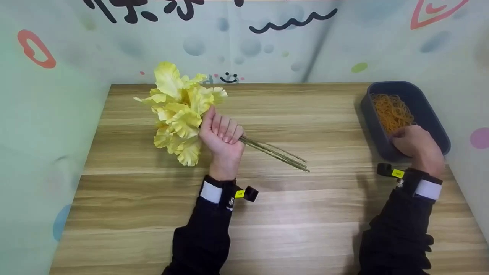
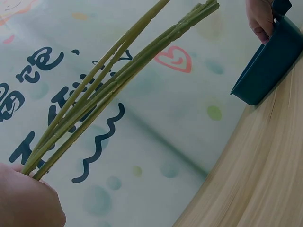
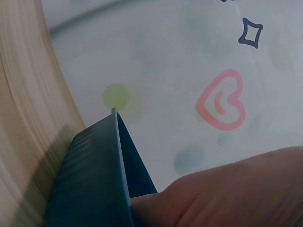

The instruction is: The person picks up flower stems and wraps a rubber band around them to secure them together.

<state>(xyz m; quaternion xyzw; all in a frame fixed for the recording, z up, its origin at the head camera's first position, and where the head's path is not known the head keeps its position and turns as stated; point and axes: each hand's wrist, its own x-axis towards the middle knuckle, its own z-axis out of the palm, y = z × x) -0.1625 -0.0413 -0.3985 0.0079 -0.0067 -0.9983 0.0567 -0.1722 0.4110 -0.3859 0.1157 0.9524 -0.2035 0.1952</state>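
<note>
My left hand [image 1: 223, 139] grips the thin green stems [image 1: 275, 152] of a bunch of yellow artificial-looking flowers [image 1: 177, 114], just below the blooms. The blossoms spread to the left of the fist, and the bare stem ends point right, held above the table. In the left wrist view, several stems [image 2: 109, 85] rise out of the hand [image 2: 31, 198]. On the right, my right hand [image 1: 416, 145] reaches over the near side of a dark blue bin [image 1: 428, 110], beside a heap of orange-tan rubber bands [image 1: 391, 110]. Its fingertips are hidden inside, so whether they pinch a band does not show.
The bin stands at the back right of the wood-grain table [image 1: 290, 214], near the right wall panel. A printed backdrop [image 1: 267, 57] runs along the table's far edge, and another panel [image 1: 42, 133] borders it on the left.
</note>
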